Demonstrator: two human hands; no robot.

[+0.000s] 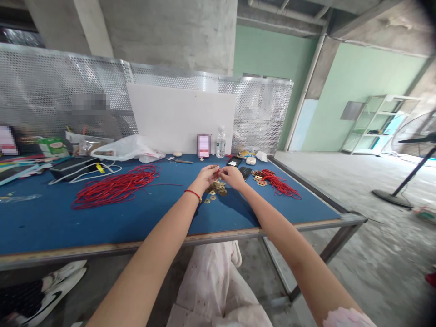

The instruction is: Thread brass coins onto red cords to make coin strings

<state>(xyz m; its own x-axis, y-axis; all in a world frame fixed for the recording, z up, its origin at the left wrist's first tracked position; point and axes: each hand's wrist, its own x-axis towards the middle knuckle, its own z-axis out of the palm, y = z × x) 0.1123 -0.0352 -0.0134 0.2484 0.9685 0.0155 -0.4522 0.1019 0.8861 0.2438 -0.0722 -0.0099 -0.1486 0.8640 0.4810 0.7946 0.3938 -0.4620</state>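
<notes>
My left hand point(206, 177) and my right hand point(233, 177) meet above the blue table top point(163, 222), with their fingertips pinching a short red cord point(216, 173). Just below them lies a scattered group of brass coins with square holes point(215, 190). A large tangled bundle of red cord point(116, 188) lies left of my left hand. Right of my right hand, a red cord bunch with strung coins point(276, 184) rests on the table. A red string bracelet point(193, 195) circles my left wrist.
Two phones point(238, 166) lie just beyond my right hand. Behind them stand a water bottle point(220, 142), a white plastic bag point(124, 148), and a white board point(180, 118) against a perforated metal screen point(259, 113). A dark tablet with white cable point(73, 168) lies far left.
</notes>
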